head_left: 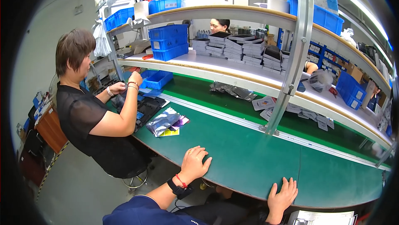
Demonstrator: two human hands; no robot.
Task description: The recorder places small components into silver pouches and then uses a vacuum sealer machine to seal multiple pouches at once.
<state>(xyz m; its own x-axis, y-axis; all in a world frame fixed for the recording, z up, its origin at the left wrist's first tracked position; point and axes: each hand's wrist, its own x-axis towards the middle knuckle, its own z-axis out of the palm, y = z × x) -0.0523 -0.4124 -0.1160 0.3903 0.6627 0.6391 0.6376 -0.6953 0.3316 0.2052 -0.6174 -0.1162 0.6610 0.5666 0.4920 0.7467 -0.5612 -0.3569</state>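
My left hand (pixel 194 163) rests on the near edge of the green worktop (pixel 249 158), fingers a little bent and the thumb apart, holding nothing. A black band and a red cord circle that wrist. Farther right, my right hand (pixel 282 195) lies at the same edge with its fingers spread and nothing in it. Beyond my left hand lies a silvery plastic bag (pixel 163 121) on top of a yellow and purple card (pixel 170 132).
At the left a co-worker (pixel 89 104) handles something above black trays (pixel 147 108). A metal post (pixel 291 59) carries shelves with blue bins (pixel 169 42) and stacked grey boxes (pixel 243 48). Foil bags (pixel 233 91) lie under the shelf. White sheets (pixel 322 217) sit below my right hand.
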